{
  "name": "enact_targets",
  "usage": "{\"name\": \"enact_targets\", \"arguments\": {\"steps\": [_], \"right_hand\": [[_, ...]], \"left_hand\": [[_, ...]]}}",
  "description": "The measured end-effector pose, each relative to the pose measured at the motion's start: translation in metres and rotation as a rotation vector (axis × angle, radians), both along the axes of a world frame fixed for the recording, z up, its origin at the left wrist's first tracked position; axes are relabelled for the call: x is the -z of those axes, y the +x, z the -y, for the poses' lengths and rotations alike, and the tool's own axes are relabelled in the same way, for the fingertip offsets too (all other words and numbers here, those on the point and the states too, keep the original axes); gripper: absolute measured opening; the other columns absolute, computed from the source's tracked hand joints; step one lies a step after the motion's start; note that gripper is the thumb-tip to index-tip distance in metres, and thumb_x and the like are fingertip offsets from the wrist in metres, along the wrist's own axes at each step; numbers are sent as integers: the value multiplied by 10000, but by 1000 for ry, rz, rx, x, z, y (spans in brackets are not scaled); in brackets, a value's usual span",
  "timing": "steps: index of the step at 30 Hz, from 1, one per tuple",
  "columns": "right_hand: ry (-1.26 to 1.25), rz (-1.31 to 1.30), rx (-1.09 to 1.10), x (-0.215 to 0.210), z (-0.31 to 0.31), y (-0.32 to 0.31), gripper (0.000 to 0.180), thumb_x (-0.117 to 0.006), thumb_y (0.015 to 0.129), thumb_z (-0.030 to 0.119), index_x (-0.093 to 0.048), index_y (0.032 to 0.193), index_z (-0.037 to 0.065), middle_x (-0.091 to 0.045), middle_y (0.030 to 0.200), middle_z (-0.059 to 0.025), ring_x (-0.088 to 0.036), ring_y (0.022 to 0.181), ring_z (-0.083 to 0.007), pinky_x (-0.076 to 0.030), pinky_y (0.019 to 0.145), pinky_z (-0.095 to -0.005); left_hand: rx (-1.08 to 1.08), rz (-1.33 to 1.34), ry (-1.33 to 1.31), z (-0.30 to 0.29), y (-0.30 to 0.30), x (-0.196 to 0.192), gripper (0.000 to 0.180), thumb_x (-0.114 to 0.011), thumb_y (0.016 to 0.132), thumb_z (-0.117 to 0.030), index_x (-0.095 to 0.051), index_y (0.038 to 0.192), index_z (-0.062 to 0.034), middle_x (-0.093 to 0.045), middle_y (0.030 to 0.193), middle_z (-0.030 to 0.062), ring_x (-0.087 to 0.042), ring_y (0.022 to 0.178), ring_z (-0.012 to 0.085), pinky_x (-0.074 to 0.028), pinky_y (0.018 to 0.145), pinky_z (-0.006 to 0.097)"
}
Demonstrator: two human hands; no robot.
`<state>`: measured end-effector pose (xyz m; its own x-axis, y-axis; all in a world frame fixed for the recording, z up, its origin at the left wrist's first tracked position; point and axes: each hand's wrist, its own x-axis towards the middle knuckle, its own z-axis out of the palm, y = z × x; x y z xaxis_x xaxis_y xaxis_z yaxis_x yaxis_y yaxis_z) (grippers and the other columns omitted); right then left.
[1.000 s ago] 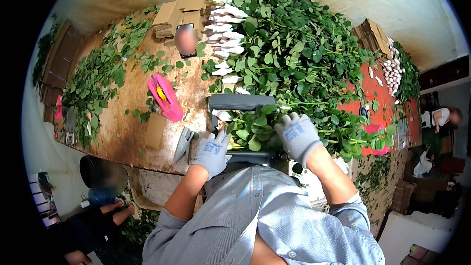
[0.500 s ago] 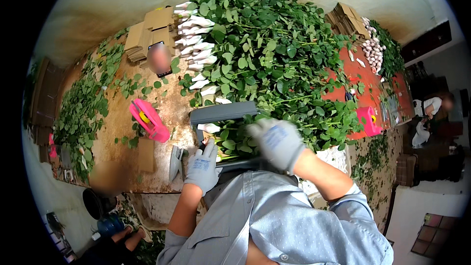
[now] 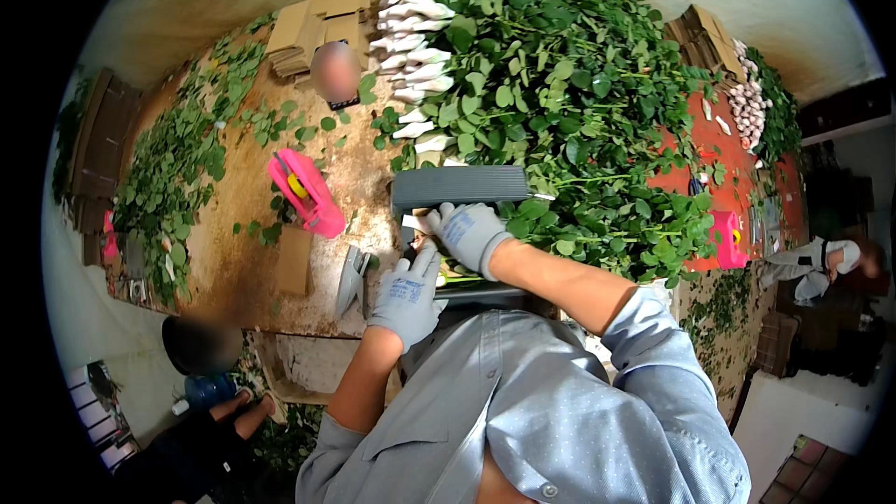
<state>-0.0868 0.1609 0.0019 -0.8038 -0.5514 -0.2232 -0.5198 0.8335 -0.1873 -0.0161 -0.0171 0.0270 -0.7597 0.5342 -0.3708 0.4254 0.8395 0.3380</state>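
Note:
Both my hands wear light grey gloves and work at a dark grey holder (image 3: 459,189) near the table's front edge. My right hand (image 3: 470,235) reaches into it from the right, fingers bent down beside a white-sleeved flower bud (image 3: 416,222); what they press on is hidden. At the holder's near left corner lies my left hand (image 3: 407,301), its fingers stretched forward. Green leafy stems lie inside the holder, partly under my hands. Left of my left hand stands a grey stapler-like tool (image 3: 351,280).
Beyond the holder lies a big pile of leafy stems (image 3: 560,84) with white-sleeved buds (image 3: 413,41) at its left end. A pink tape dispenser (image 3: 308,194), a cardboard piece (image 3: 295,261), a phone (image 3: 343,103) and stacked cardboard (image 3: 317,23) are on the left. Another pink dispenser (image 3: 730,239) sits right.
My right hand has moved left and down from over the stems to the holder's left end. My left hand stays at its near corner. The whole view has shifted a little.

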Motion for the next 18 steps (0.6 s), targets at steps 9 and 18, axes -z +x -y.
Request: {"name": "enact_targets", "arguments": {"steps": [9,18], "right_hand": [[-44,10,-49,19,-14,-3,342,-557,938,125,-569,1278,104,-637,1164,-142,-691,996,-334,-563,781,-466],[-68,-63,-22,26,-11,-3,272,-540,952,132,-587,1209,53,-677,1102,-153,-704,963,-336,-572,752,-477]], "left_hand": [[-181,-6,364,28,-46,7,412,-585,961,-242,-609,1325,-50,-651,1202,213,-631,1080,390,-501,952,463],[-111,-227,102,23,-79,55,312,-601,938,-203,-658,1224,-91,-703,995,163,-659,954,379,-512,853,494]]}}
